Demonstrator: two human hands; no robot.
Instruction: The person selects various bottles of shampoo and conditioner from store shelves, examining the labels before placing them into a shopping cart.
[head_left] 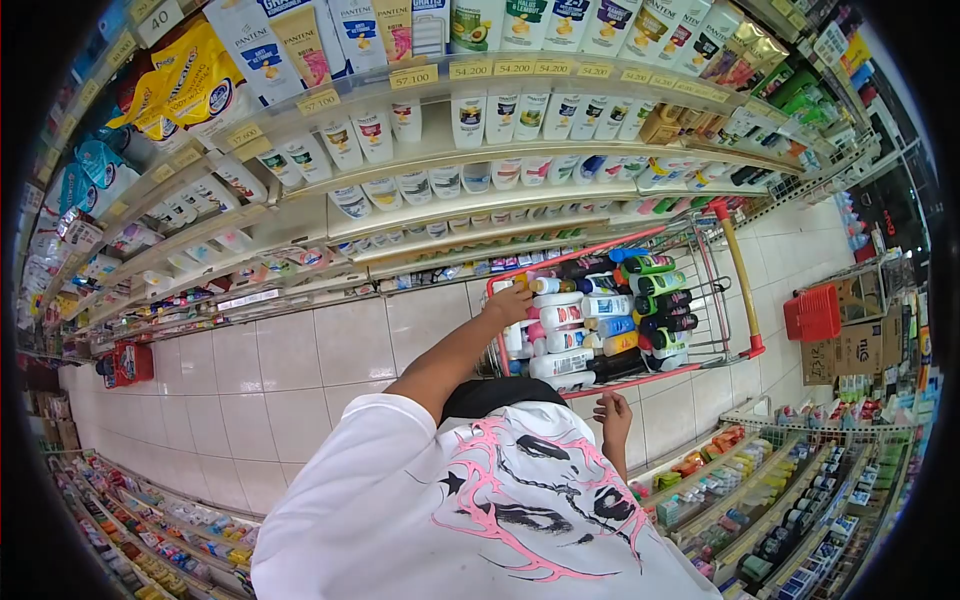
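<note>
A shopping cart [600,246] with red rim and a yellow handle holds rows of bottles lying on their sides. My left hand [513,303] reaches over its left end, fingers closed around the end of a small bottle [546,286] in the top row; its grip is partly hidden. White bottles [562,364] fill the near left side. Toward the handle lie black bottles with green caps [656,264]. My right hand [612,408] hangs just outside the cart's near rim, fingers loosely bent and a little apart, with nothing visible in them.
Shelves of shampoo bottles [470,118] with price tags run along the far side. More stocked shelves [780,490] stand at the lower right. A red basket [812,312] sits by cardboard boxes [868,345] on the right. Another red container [130,363] stands on the tiled floor [290,350].
</note>
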